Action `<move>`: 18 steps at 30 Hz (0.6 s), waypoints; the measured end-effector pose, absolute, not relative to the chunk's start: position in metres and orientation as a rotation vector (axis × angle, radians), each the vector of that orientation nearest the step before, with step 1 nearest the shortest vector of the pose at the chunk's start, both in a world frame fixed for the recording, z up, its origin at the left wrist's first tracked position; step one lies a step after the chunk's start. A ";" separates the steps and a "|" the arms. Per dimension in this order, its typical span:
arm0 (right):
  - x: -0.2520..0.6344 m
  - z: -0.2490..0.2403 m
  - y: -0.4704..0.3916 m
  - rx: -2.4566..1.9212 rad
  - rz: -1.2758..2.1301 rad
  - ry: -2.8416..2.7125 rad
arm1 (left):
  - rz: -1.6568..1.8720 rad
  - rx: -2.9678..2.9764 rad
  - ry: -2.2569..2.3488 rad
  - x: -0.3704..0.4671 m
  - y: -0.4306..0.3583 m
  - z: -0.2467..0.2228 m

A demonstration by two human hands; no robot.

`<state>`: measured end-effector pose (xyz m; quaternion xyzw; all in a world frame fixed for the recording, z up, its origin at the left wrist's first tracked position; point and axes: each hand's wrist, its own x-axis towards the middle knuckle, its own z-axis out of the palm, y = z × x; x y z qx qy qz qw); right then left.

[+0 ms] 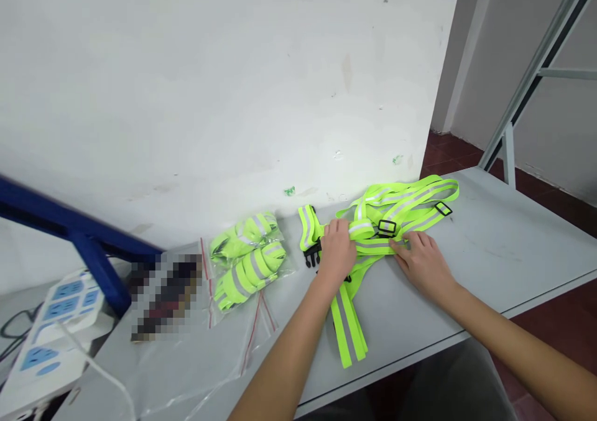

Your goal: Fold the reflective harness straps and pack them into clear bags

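A neon-yellow reflective harness (396,206) with grey stripes lies loosely looped on the grey table. My left hand (336,252) is closed over its gathered straps beside a black buckle (311,254), and the fingertips are partly hidden. To the right, my right hand (423,262) pinches the edge of a flat strap just below a black slide adjuster (387,227). Another slide adjuster (443,208) sits on a strap at the far right of the pile. Two strap ends (347,331) hang toward the table's front edge below my left hand.
Left of the harness lie two bagged yellow reflective bundles (247,272) and clear zip bags (209,352) with red seals. A white power strip (60,328), a blue metal leg (100,265) and a blurred item (170,296) are farther left. A white wall (233,97) stands behind.
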<state>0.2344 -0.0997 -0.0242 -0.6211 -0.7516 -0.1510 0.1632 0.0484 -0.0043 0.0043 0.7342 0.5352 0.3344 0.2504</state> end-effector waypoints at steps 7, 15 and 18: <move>0.195 -0.010 -0.082 -1.718 -0.496 -2.228 | 1.242 1.463 1.424 0.021 0.000 0.001; 0.171 -0.018 -0.047 -1.459 -0.415 -2.450 | 1.533 0.777 1.121 0.018 0.006 0.000; 0.176 -0.022 -0.047 -1.458 -0.399 -2.395 | 1.564 0.730 1.101 0.015 0.006 0.000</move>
